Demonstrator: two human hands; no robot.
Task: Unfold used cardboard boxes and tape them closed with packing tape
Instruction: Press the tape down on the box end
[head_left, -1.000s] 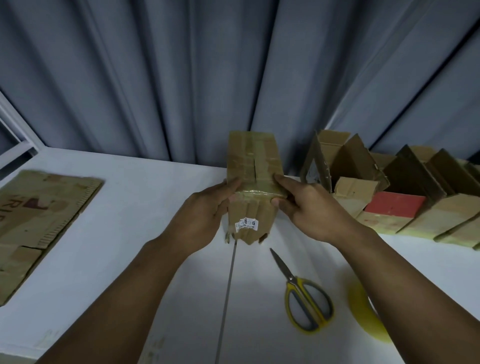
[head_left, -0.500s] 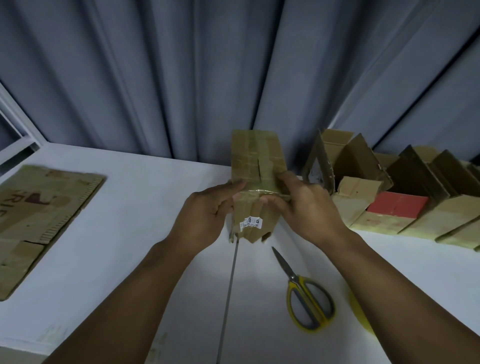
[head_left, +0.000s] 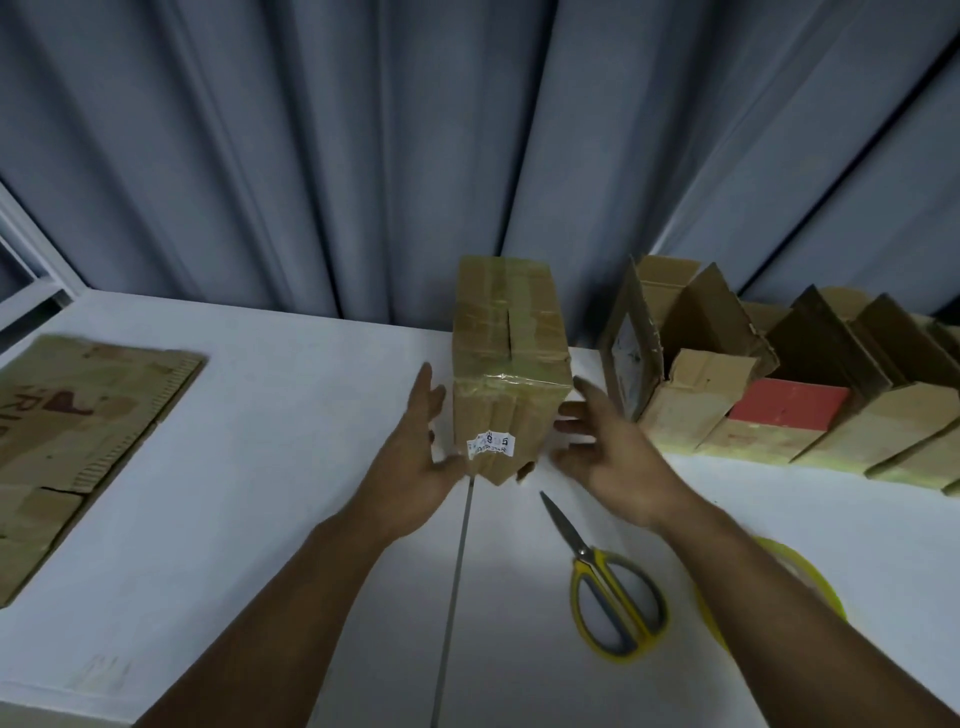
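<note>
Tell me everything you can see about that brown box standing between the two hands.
The box is worn brown cardboard, standing on the white table, its top flaps shut under shiny clear tape. A small white label sits low on its near face. The left hand and right hand flank it, open; whether they touch it is unclear.
</note>
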